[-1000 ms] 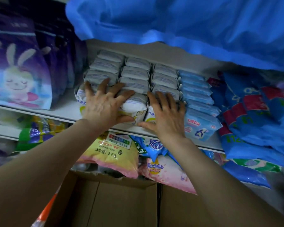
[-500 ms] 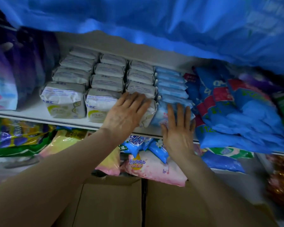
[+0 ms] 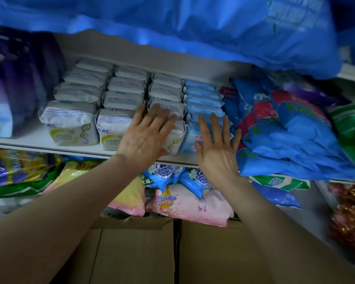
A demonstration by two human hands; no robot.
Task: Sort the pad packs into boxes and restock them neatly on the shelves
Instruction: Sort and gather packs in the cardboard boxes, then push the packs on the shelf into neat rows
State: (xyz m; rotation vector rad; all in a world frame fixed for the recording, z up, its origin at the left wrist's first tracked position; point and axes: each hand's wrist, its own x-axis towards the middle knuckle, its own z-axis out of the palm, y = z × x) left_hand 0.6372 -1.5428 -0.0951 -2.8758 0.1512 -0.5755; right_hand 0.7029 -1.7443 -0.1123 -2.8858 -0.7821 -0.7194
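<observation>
— White shelf (image 3: 49, 143) boards ran across the whole view, and a blue plastic sheet (image 3: 193, 27) sagged over the top one. What stood on that shelf?

— White pad packs (image 3: 70, 124) in three rows running from the front edge to the back wall, and a fourth row of light-blue pad packs (image 3: 203, 99) just beside them toward the right end. Dark purple bags (image 3: 29, 78) filled the left end; a heap of blue bags (image 3: 295, 140) lay slumped at the right end, spilling over the front edge.

— And the hands?

— The left hand (image 3: 146, 136) lay flat on the front pack of the third white row, at the shelf's front edge, fingers straight and spread, so its grip was wide and held nothing. The right hand (image 3: 217, 148) was up against the front light-blue pack, fingers straight and fanned, grip wide too. It seemed to touch the pack, though the blur made contact hard to judge.

— Anything lower down?

— On the shelf below sat yellow and pink bags (image 3: 119, 193), small blue packs (image 3: 164, 175) and a pale pink bag (image 3: 193, 208). Under them stood a cardboard box (image 3: 135, 253) with a second one close beside it.
</observation>
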